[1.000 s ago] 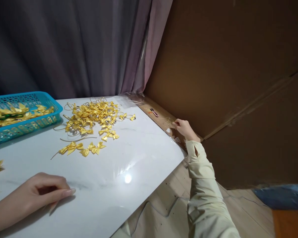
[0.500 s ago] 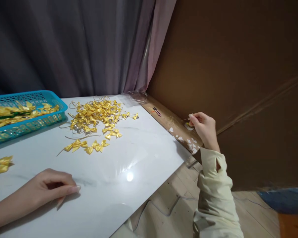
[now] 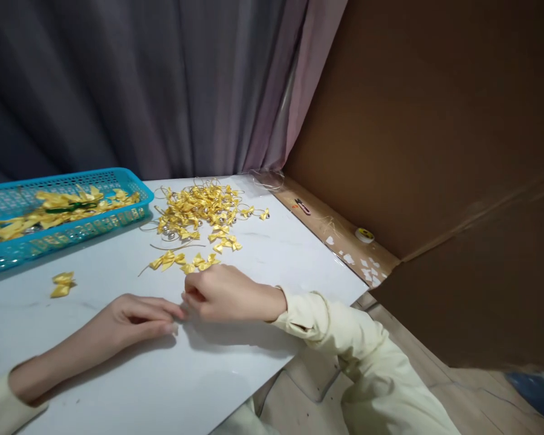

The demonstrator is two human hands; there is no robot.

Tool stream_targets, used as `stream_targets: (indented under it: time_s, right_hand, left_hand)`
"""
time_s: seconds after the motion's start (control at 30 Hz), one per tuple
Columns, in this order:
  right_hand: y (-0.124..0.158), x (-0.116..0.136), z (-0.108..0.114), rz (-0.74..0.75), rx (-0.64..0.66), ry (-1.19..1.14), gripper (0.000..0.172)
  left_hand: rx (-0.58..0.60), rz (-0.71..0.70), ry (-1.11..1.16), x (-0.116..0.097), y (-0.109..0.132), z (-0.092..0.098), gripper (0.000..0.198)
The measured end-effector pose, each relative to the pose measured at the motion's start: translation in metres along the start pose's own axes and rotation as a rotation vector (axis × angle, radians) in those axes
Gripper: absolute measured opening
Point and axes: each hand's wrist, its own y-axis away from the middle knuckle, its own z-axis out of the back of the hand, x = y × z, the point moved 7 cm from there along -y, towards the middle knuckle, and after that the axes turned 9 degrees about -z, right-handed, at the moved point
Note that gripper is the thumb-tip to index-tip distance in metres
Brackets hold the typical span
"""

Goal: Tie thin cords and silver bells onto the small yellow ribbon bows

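Observation:
My left hand [image 3: 136, 317] lies on the white table [image 3: 254, 266] with its fingers closed together, fingertips pointing right. My right hand [image 3: 220, 293] rests beside it, curled into a loose fist, and the fingertips of the two hands meet. What they pinch between them is too small to make out. A short row of yellow ribbon bows [image 3: 184, 261] lies just beyond my right hand. Farther back sits a heap of yellow bows with gold loops and small bells [image 3: 199, 208].
A blue mesh basket [image 3: 9, 241] with more yellow bows stands at the back left. Two loose bows [image 3: 62, 284] lie near the left. A cardboard ledge [image 3: 344, 235] along the table's right edge carries a small tape roll [image 3: 364, 235], a small cutter [image 3: 302, 206] and white scraps. Brown cardboard walls rise on the right; a curtain hangs behind.
My right hand has left the cardboard ledge and come back across the table to meet my left hand. The tape roll stays on the ledge. The view has shifted slightly right.

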Motion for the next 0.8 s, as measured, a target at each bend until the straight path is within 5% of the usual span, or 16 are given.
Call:
stream_targets:
  time_s: [0.23, 0.4, 0.8]
  right_hand:
    - [-0.007, 0.003, -0.012, -0.036, 0.052, -0.243, 0.015]
    - [-0.015, -0.002, -0.024, -0.139, 0.052, -0.449, 0.024]
    - [-0.026, -0.002, -0.042, -0.233, 0.188, -0.413, 0.045]
  left_hand:
    - [-0.008, -0.102, 0.123, -0.024, 0.000, 0.002, 0.026]
    - [-0.080, -0.090, 0.282, -0.016, 0.003, 0.007, 0.028]
    - [-0.071, -0.124, 0.468, -0.012, 0.013, 0.011, 0.018]
